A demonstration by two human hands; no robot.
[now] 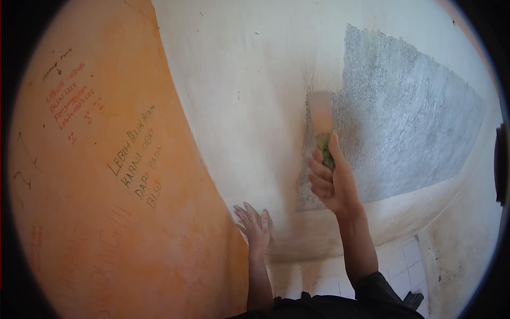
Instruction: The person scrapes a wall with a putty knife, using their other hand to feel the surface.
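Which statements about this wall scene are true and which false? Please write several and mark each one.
1. The right hand holds a green-handled flat scraper against the white plastered wall. True.
2. The left hand grips a brush. False: it rests open on the white wall, holding nothing.
3. The orange wall bears handwritten words. True.
4. The grey rough patch is on the orange wall. False: it is on the white wall, mostly right of the scraper.

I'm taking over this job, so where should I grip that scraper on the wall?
Grip the scraper by its green handle, from below: its flat blade points up against the wall, and the right hand wraps the handle so.
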